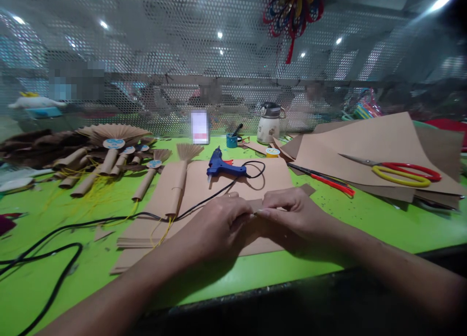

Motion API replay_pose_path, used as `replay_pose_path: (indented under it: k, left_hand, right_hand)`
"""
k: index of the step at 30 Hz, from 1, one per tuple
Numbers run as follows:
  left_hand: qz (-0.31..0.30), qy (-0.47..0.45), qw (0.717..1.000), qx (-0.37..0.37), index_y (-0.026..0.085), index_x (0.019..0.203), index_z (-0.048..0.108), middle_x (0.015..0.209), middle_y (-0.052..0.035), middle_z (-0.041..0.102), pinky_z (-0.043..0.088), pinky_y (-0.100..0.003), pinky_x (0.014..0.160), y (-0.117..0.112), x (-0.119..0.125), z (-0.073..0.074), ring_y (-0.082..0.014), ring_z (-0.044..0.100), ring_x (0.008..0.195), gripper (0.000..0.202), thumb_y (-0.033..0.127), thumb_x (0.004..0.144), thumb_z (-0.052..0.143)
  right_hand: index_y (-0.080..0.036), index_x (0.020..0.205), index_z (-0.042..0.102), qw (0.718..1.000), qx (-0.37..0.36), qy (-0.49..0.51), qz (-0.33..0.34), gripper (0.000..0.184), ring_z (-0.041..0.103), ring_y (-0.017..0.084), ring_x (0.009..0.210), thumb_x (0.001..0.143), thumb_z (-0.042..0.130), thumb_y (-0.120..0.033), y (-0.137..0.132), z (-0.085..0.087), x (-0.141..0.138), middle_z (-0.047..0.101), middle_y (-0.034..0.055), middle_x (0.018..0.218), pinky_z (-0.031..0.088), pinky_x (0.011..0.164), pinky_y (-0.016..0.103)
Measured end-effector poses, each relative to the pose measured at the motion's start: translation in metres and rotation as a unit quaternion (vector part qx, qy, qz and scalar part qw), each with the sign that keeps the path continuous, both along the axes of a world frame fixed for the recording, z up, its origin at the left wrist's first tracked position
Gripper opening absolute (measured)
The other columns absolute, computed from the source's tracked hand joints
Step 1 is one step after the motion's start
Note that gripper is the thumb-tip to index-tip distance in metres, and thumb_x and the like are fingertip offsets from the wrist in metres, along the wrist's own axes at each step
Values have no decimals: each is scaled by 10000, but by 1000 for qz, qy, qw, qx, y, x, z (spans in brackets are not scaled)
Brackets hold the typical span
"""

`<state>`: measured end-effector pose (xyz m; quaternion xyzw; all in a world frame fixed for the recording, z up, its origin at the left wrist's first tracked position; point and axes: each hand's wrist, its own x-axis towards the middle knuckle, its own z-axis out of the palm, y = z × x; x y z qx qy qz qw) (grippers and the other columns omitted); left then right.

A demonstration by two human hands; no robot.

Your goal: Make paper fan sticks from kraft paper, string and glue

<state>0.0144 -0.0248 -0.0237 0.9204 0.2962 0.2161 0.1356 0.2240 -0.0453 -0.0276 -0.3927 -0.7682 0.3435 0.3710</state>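
My left hand (221, 221) and my right hand (297, 214) meet over the stack of brown paper (273, 173). Both are closed, thumbs and fingertips pinching a piece of brown paper (255, 205); much of it is hidden behind the fingers. Just beyond them lies a blue glue gun (226, 169) on its side, its black cord (207, 199) running past my left hand. Left of the glue gun, a rolled brown paper tube with a fringed, fanned top (177, 185) rests on the stack, yellow string hanging from its lower end.
Several finished paper fans with blue labels (114, 143) lie at the left among yellow strings. Red-and-yellow-handled scissors (401, 173) rest on large brown sheets (350, 136) at the right. A flask (269, 124), a blue pot (231, 140) and a phone (199, 126) stand along the mesh screen.
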Motion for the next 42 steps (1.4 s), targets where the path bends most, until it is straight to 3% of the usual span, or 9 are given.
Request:
replay_pose_path:
  k: [11, 15, 18, 23, 29, 32, 37, 42]
  left_hand:
    - [16, -13, 1000, -6, 170, 813, 647, 715, -32, 591, 340, -250, 573, -2, 1, 0, -131, 512, 631, 305, 397, 898, 461]
    - [4, -15, 1000, 21, 170, 807, 635, 703, -23, 583, 331, -254, 583, -1, 2, 0, -130, 502, 636, 231, 330, 882, 486]
    - [6, -20, 1000, 22, 171, 769, 622, 693, -12, 571, 324, -253, 585, -1, 3, 1, -128, 489, 637, 185, 271, 861, 497]
    - [41, -18, 995, -94, 164, 688, 581, 646, 11, 531, 317, -234, 542, 0, 0, 7, -115, 454, 594, 272, 317, 874, 456]
    - [30, -17, 971, -235, 158, 638, 543, 574, 40, 432, 276, -217, 483, 7, -9, 10, -94, 368, 537, 258, 296, 845, 475]
    - [19, -21, 963, -268, 156, 626, 543, 555, 40, 416, 253, -214, 464, 7, -10, 10, -88, 335, 515, 273, 292, 850, 465]
    - [10, -29, 970, -241, 145, 660, 602, 581, 26, 456, 259, -212, 479, -2, -5, 8, -91, 362, 526, 310, 322, 868, 454]
    - [7, -19, 981, -195, 154, 612, 576, 552, 35, 420, 275, -219, 492, -4, -1, 11, -92, 367, 519, 321, 283, 873, 441]
  right_hand:
    - [-140, 700, 726, 998, 18, 48, -22, 130, 581, 139, 639, 785, 686, -230, -1, 1, 0, 638, 42, 662, 446, 555, 249]
    - [-149, 824, 747, 999, -20, 40, -10, 112, 610, 157, 732, 778, 696, -238, 0, -1, -1, 670, 65, 785, 477, 600, 252]
    - [-148, 813, 753, 999, -1, 50, -14, 111, 593, 148, 709, 791, 684, -233, 1, -4, -2, 650, 58, 738, 467, 585, 249]
    - [-146, 786, 747, 997, 44, 70, -5, 107, 570, 131, 665, 811, 659, -202, 2, -5, 2, 625, 41, 695, 448, 581, 248]
    - [-144, 758, 732, 997, 65, 48, -2, 115, 581, 141, 665, 809, 653, -210, 4, -2, 6, 651, 53, 712, 447, 581, 254]
    - [-144, 751, 729, 997, 52, 50, -8, 113, 582, 144, 668, 800, 661, -220, 3, -2, 5, 649, 56, 712, 446, 580, 252]
    - [-137, 735, 706, 999, 9, 32, -15, 126, 574, 139, 669, 797, 664, -237, 0, -1, 1, 640, 53, 719, 427, 557, 232]
    - [-133, 689, 677, 998, 64, 4, -15, 170, 553, 118, 616, 826, 627, -220, 1, -2, 2, 619, 30, 652, 407, 553, 223]
